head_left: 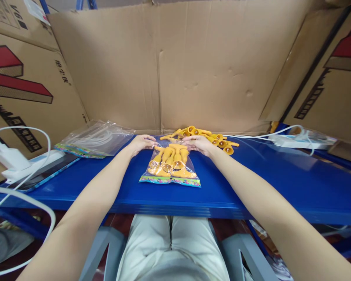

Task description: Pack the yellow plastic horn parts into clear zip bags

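Note:
A clear plastic bag (170, 180) with a colourful printed strip along its near edge lies on the blue tabletop. Inside it are several yellow pipe-shaped pieces (167, 158) with cup-like ends. My left hand (140, 143) is closed at the bag's far left corner, fingertips pinching the plastic. At the opposite far corner, my right hand (202, 144) pinches the bag in the same way. Just behind my right hand, more loose yellow pieces (219, 142) lie in a pile, partly hidden by that hand.
Flat clear bags (95, 138) lie at the left. Beside them are a phone (51, 171) and a white power strip with a charger (13, 160). Another white power strip (302, 140) sits at the right. Cardboard (193, 66) walls the back; the blue table (269, 183) ends before my lap.

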Motion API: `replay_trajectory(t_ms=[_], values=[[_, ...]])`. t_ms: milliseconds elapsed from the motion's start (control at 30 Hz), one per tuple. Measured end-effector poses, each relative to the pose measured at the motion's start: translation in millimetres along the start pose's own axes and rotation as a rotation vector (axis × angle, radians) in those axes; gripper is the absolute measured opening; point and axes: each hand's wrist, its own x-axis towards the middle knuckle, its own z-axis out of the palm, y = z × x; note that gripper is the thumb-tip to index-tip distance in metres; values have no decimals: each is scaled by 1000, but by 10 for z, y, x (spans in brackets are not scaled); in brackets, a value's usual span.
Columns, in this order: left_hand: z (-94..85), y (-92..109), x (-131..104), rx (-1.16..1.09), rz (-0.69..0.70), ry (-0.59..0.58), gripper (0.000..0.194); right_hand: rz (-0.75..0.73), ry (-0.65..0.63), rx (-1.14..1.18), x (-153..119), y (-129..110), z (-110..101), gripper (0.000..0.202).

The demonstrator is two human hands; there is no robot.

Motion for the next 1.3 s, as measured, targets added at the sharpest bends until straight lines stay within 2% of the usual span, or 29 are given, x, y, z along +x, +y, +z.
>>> replay_trajectory(t_ms=[167,233,300,367,467,600,700,933,1033,1167,1300], values=[[71,-33,44,78,37,42,17,-12,-42,-30,47,44,-101,14],[91,-37,58,161,50,59,11,-18,-53,-47,60,52,-116,16],[104,-37,67,307,88,80,12,-41,-58,-97,69,55,-117,18],[110,-39,77,510,182,88,18,-75,-67,-187,74,52,-108,20],[111,-56,98,783,401,85,23,-113,-80,-333,68,29,-79,24],[100,-91,125,960,597,71,22,-107,-49,-407,36,-25,-32,27],[102,-88,108,980,683,65,20,-87,-59,-413,4,-53,-5,31],[199,32,-51,986,781,94,19,-204,-82,-471,-67,-76,18,38],[249,89,-113,1014,801,113,20,-163,-199,-419,-106,-121,-36,35],[294,141,-163,1036,838,130,21,14,-420,-274,-138,-160,-128,34],[313,157,-177,1025,868,158,21,96,-497,-123,-155,-155,-135,31]])
